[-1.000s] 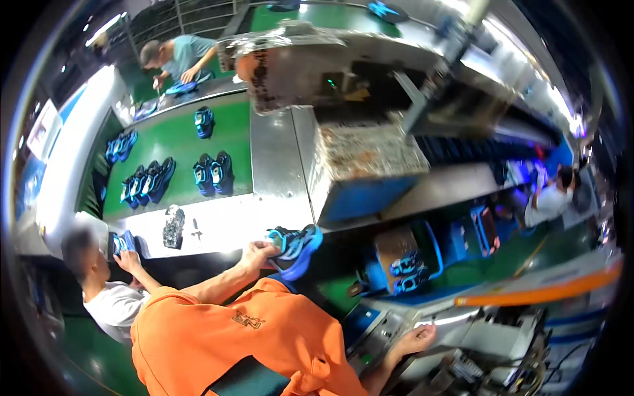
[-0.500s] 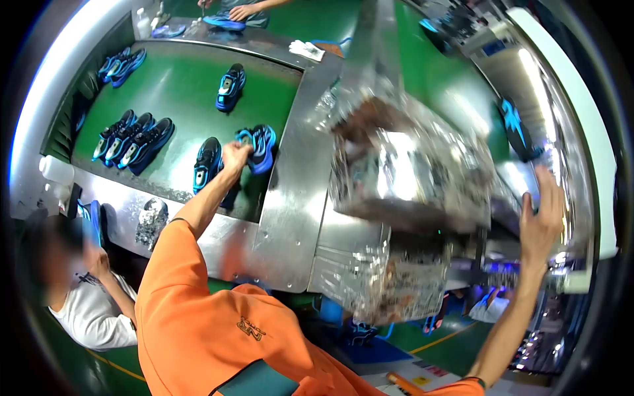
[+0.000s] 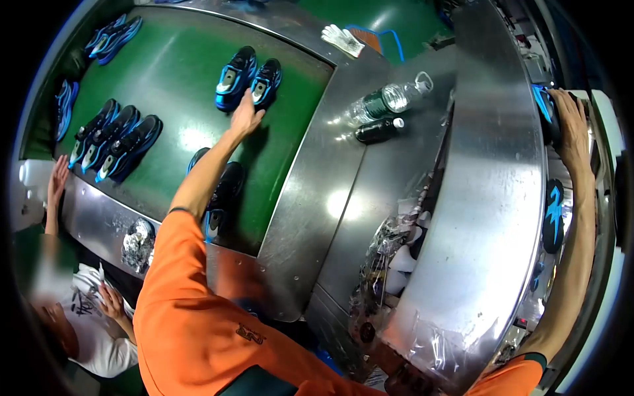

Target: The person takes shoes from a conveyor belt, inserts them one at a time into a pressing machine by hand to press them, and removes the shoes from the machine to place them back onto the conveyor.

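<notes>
Past two half-hidden shoes point(image 3: 229, 186) behind the left forearm point(image 3: 210, 162), the left hand point(image 3: 246, 120) touches the near end of one of two side-by-side shoes point(image 3: 266, 80) on the green belt point(image 3: 178, 76), the right hand point(image 3: 572, 122) partly covering one blue-marked shoe point(image 3: 545, 105), whether either grips unclear.

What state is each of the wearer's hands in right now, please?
Left hand: at the near end of a black-and-blue shoe; grip cannot be told.
Right hand: at another shoe; grip cannot be told.
</notes>
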{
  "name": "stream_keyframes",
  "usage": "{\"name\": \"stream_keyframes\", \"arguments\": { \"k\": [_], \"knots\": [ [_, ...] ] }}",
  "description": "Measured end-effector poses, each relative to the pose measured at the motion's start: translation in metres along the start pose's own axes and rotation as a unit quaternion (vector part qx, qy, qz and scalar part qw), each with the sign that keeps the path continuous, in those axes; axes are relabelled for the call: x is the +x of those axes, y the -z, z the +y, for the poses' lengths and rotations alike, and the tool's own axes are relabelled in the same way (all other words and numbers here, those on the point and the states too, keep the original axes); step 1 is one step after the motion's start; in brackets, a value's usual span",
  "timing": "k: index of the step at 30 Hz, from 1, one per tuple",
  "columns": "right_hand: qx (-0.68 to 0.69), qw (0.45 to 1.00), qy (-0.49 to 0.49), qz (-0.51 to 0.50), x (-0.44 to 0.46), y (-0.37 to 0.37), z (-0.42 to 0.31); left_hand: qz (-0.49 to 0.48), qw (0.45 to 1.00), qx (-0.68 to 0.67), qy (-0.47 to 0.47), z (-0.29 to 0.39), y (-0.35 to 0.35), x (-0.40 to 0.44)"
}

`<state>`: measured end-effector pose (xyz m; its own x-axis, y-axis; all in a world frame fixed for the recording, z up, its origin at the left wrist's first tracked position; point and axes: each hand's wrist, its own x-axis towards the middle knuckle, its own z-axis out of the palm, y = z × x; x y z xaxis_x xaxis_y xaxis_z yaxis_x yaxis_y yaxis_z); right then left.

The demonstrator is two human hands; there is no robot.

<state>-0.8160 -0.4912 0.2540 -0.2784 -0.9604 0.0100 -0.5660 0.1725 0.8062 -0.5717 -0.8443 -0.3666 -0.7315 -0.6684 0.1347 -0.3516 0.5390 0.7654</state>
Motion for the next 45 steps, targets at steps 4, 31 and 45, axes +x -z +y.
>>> {"name": "stream_keyframes", "arguments": {
  "k": [4,31,45],
  "knots": [
    [0.084,0.983,-0.116,-0.117,-0.007,0.034,-0.003,0.010,0.989,-0.145,0.011,0.045,0.045,-0.090],
    [0.315,0.267,-0.903,0.122,-1.034,0.136,-0.111,-0.896,0.160,-0.409,0.070,1.006,-0.327,-0.796],
    [-0.185,0.015,-0.890,0.416,-0.897,0.431,-0.580,-0.982,0.051,-0.176,-0.049,0.682,-0.013,-1.048]
  ]
}}
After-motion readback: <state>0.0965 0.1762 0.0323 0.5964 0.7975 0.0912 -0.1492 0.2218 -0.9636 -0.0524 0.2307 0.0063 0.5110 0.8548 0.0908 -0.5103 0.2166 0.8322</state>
